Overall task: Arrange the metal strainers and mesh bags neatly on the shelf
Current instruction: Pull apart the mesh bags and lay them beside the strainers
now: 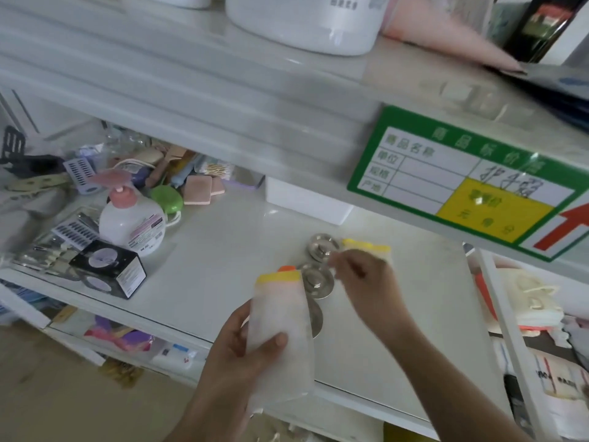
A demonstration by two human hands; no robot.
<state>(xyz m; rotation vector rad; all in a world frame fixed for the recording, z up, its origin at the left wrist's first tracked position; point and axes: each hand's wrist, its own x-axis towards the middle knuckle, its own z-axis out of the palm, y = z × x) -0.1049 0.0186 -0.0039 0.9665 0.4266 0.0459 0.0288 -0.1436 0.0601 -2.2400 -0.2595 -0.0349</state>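
Head view, left hand (237, 352) gripping mesh bags (280, 330), right hand (366, 288) blurred, grip unclear, over strainers (318, 280)

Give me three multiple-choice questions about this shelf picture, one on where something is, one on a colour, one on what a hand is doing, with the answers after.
1. Where do the metal strainers lie?
A. on the white shelf, beside the right hand
B. in the white tub above
C. on the floor

2. What colour is the top edge of the mesh bag in the left hand?
A. blue
B. yellow
C. black

3. What is the left hand doing?
A. resting flat on the shelf
B. pressing the pump bottle
C. holding a mesh bag up in its grip

Answers: 1 A, the strainers sit in a row on the shelf surface next to the right hand. 2 B, a yellow band runs along the bag's top. 3 C, thumb and fingers close around the bag, above the shelf edge.
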